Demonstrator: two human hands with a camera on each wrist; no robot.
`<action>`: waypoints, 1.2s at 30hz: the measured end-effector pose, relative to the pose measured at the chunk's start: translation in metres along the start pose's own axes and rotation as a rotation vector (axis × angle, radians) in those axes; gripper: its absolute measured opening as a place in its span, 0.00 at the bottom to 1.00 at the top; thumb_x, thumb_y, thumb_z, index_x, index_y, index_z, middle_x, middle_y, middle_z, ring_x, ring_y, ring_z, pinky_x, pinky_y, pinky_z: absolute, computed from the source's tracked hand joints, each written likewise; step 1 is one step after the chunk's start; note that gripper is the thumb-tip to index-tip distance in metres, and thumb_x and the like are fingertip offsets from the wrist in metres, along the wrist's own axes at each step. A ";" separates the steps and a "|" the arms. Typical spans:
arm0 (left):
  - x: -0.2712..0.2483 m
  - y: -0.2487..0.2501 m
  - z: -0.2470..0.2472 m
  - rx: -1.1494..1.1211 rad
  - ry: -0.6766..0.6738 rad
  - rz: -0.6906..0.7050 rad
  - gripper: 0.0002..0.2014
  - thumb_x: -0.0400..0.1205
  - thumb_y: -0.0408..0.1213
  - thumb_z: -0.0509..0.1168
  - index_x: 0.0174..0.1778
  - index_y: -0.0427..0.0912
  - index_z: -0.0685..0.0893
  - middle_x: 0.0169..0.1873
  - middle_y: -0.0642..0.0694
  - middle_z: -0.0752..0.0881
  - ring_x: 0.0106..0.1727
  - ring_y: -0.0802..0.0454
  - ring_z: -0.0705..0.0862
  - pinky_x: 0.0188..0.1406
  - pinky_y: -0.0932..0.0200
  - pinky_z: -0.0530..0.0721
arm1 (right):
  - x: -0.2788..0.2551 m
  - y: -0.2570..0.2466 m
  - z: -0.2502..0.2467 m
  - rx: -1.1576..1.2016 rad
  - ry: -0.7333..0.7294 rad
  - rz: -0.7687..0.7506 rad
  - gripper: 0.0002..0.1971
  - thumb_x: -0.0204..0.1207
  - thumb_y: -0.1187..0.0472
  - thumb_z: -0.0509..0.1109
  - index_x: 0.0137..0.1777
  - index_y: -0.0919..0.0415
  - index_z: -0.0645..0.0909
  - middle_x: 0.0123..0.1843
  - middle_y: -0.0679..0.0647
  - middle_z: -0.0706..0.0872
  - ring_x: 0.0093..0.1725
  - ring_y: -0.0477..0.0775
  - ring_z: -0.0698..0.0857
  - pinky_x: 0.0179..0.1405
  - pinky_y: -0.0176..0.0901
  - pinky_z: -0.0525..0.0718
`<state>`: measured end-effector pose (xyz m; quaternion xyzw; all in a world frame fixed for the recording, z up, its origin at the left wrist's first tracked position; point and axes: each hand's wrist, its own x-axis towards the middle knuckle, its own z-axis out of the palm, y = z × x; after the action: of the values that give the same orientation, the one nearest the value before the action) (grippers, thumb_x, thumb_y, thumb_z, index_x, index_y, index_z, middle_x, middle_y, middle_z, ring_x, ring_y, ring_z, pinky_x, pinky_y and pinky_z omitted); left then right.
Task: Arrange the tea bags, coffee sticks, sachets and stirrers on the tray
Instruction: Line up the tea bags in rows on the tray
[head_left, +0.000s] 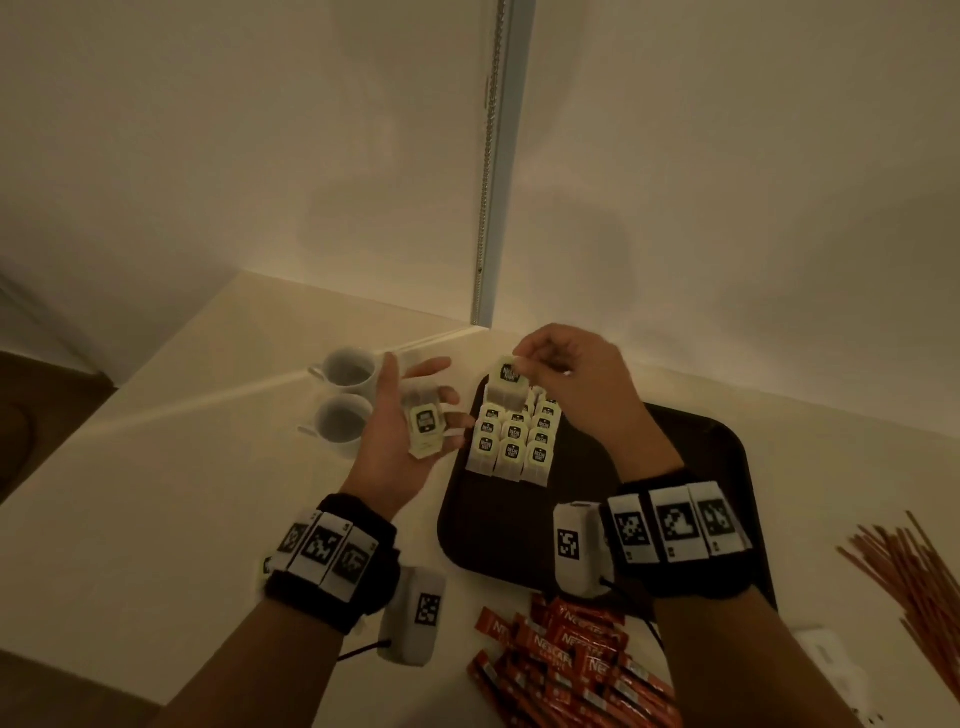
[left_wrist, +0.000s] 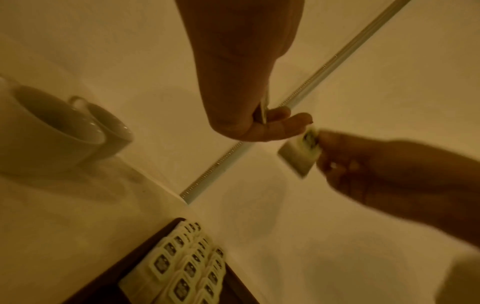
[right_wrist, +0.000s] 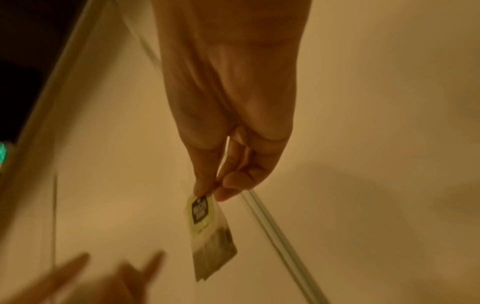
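A dark tray (head_left: 675, 467) lies on the pale counter with several tea bags (head_left: 514, 441) in rows at its far left corner. My right hand (head_left: 519, 364) hovers over those rows and pinches one tea bag (head_left: 506, 387) by its label, so that it hangs down (right_wrist: 210, 232). Left of the tray, my left hand (head_left: 426, 410) is palm up, its fingers curled round a few more tea bags (head_left: 423, 428). Red coffee sticks (head_left: 571, 660) are heaped in front of the tray. Brown stirrers (head_left: 904, 571) lie to its right.
Two white cups (head_left: 345, 395) stand just left of my left hand, near the wall. Something white (head_left: 826, 654) lies by the stirrers, too dim to identify. A metal strip (head_left: 493, 182) runs up the wall behind the tray. Most of the tray's surface is bare.
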<state>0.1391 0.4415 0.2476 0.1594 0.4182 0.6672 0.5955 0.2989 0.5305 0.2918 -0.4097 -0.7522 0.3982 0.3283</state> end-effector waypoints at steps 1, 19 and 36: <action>0.001 0.003 -0.007 -0.025 0.013 -0.016 0.30 0.82 0.65 0.49 0.58 0.44 0.82 0.31 0.47 0.84 0.30 0.49 0.84 0.23 0.63 0.79 | -0.001 0.013 0.006 -0.062 -0.047 0.060 0.03 0.74 0.65 0.73 0.44 0.57 0.84 0.39 0.46 0.85 0.38 0.40 0.83 0.36 0.21 0.79; 0.012 0.014 -0.045 -0.059 0.102 -0.019 0.34 0.81 0.67 0.43 0.54 0.42 0.83 0.34 0.42 0.89 0.30 0.47 0.87 0.27 0.64 0.85 | -0.004 0.141 0.101 -0.280 -0.157 0.456 0.07 0.76 0.65 0.71 0.51 0.67 0.85 0.53 0.60 0.88 0.56 0.56 0.84 0.59 0.42 0.79; 0.010 0.008 -0.028 0.094 0.009 -0.250 0.34 0.84 0.63 0.39 0.63 0.44 0.80 0.48 0.44 0.91 0.48 0.46 0.91 0.37 0.58 0.86 | 0.015 0.041 0.086 0.050 -0.010 -0.110 0.09 0.74 0.57 0.74 0.53 0.53 0.83 0.49 0.51 0.80 0.47 0.40 0.77 0.47 0.29 0.75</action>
<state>0.1112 0.4412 0.2336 0.1308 0.4682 0.5679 0.6642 0.2364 0.5291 0.2181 -0.3573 -0.7651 0.4002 0.3561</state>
